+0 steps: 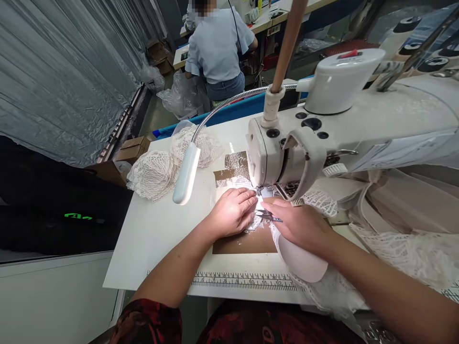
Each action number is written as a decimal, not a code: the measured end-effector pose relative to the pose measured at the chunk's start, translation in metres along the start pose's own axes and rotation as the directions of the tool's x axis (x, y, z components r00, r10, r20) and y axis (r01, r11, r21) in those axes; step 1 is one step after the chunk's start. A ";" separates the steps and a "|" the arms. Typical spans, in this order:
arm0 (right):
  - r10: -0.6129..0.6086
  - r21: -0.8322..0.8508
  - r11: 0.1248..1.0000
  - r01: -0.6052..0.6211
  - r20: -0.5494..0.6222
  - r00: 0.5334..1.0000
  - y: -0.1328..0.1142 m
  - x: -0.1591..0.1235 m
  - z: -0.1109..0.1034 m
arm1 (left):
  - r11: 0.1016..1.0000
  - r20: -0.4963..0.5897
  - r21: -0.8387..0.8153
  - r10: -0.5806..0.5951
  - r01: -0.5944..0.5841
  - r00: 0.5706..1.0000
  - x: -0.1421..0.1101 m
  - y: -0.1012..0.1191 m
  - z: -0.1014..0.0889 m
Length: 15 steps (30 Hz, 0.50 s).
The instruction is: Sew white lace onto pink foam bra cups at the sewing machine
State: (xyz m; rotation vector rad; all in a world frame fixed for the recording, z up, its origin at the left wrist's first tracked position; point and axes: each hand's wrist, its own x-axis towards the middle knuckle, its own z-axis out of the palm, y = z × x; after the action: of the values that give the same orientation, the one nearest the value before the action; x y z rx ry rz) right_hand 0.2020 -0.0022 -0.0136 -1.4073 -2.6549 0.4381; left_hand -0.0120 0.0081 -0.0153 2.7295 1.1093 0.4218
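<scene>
My left hand [234, 210] lies on white lace [233, 182] left of the sewing machine's needle area, its fingers stretched out and pointing right. In my right hand [303, 222] is a pair of dark thread snips [266, 216], its blades pointing left. The right fingertips are close to the presser foot [259, 191]. Below that hand hangs a pale bra cup [304, 260] with lace edging, lying over the table's front. The lace between my hands is brightly lit, and part of it is hidden under the fingers.
The white sewing machine [351, 105] fills the right side. A lamp [187, 174] on a bent metal neck stands over the white table [158, 239]. Lace cups [152, 174] are piled at the back left. A ruler strip [247, 282] runs along the front. A person [220, 45] sits beyond.
</scene>
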 end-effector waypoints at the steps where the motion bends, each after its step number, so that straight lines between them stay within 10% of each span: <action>1: 0.003 -0.008 1.000 -0.003 -0.005 1.000 -0.001 0.001 0.000 | 1.000 0.002 0.006 -0.010 0.010 1.000 0.000 -0.001 0.000; 15: 0.081 0.199 0.976 -0.086 0.034 0.996 0.014 -0.008 -0.022 | 0.980 0.040 0.082 -0.186 0.182 0.982 -0.003 -0.004 0.004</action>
State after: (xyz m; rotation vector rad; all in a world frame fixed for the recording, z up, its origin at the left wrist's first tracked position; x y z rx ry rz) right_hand 0.2227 0.0028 0.0036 -1.4628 -2.4937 0.7146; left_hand -0.0158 0.0089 -0.0205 2.6542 1.3778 0.2915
